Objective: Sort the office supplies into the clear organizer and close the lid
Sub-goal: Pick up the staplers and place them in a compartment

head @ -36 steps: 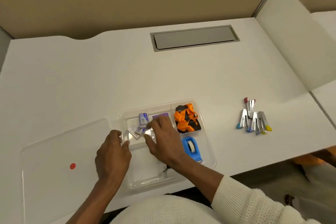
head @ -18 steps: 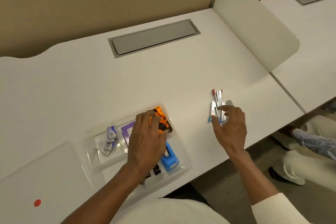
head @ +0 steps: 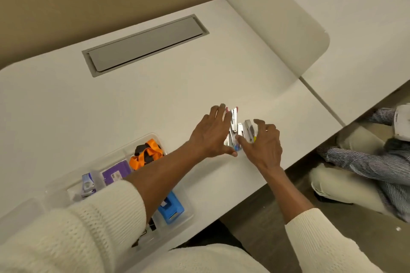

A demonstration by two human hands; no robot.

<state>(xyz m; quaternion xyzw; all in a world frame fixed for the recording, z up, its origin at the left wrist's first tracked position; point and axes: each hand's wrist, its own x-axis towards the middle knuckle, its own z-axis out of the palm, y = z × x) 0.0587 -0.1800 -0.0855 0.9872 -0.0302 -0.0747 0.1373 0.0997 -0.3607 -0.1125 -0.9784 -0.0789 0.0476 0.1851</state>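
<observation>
Staplers [head: 240, 130] clustered on counter [head: 155, 99], flanked by both hands.
Left hand [head: 211, 134] and right hand [head: 263, 144] are seen spread, fingers open, touching the cluster; clear organizer [head: 153, 139] is positioned near-left.

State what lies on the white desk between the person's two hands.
In the head view, a cluster of small silver staplers with coloured ends lies between the left hand and right hand.
</observation>
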